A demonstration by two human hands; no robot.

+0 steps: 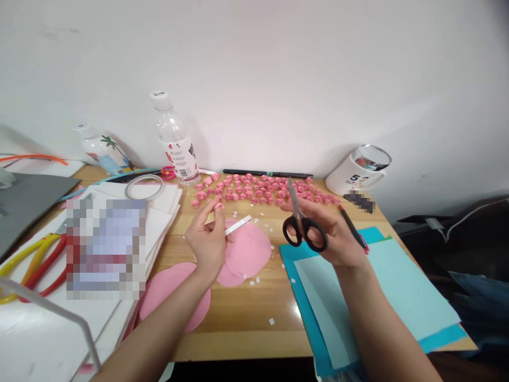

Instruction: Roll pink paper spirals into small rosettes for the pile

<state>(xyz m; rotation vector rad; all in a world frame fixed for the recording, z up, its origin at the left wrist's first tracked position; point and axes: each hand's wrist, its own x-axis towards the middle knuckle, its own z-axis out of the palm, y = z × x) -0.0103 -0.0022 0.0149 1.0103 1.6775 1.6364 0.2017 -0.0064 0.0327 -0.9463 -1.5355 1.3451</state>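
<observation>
My left hand [209,236] is closed, pinching a small pink paper roll [218,206] between thumb and forefinger. A narrow white strip [238,225], like a piece of tape, sticks out from its lower fingers. In my right hand [338,233] is a pair of scissors [296,209] with black handles, blades pointing up and nearly together. Beneath the left hand, overlapping pink paper circles [250,252] lie on the wooden table [254,307]. More pink circles [175,292] rest partly under the left forearm. Many small rolled pink paper roses [260,191] cover the back of the table.
A clear bottle [175,143] and a white mug [352,172] flank the roses. Behind them lies a black pen [268,173]. Blue paper sheets [413,297] are at right. At left, a paper stack [159,228] carries a tape roll [144,187] and red-and-yellow-handled tools [43,260].
</observation>
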